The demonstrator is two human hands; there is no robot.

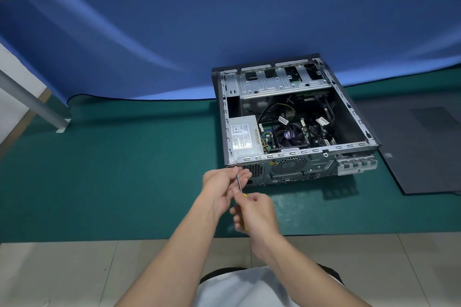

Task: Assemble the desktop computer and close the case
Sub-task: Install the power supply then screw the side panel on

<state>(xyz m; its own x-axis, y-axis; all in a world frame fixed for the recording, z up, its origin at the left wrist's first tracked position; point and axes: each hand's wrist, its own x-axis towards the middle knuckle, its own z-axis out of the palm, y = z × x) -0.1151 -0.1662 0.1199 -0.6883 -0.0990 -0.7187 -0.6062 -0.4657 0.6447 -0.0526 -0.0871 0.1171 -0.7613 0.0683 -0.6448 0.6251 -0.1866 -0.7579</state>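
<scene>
Now, from the head camera, the open case (349, 117) is lying on the green mat (124, 169), its rear facing the person. The right hand (258, 213) is gripping the screwdriver (239, 182) by its yellow handle, while the left hand (219, 185) is pinching the shaft, with the tip at the case's near left corner. A dark panel (424, 157) is lying just right of the case.

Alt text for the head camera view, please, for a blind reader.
A person's left hand holds the shaft and right hand grips the handle of a yellow-handled screwdriver at the rear corner of an open grey metal computer case on a green mat.
</scene>
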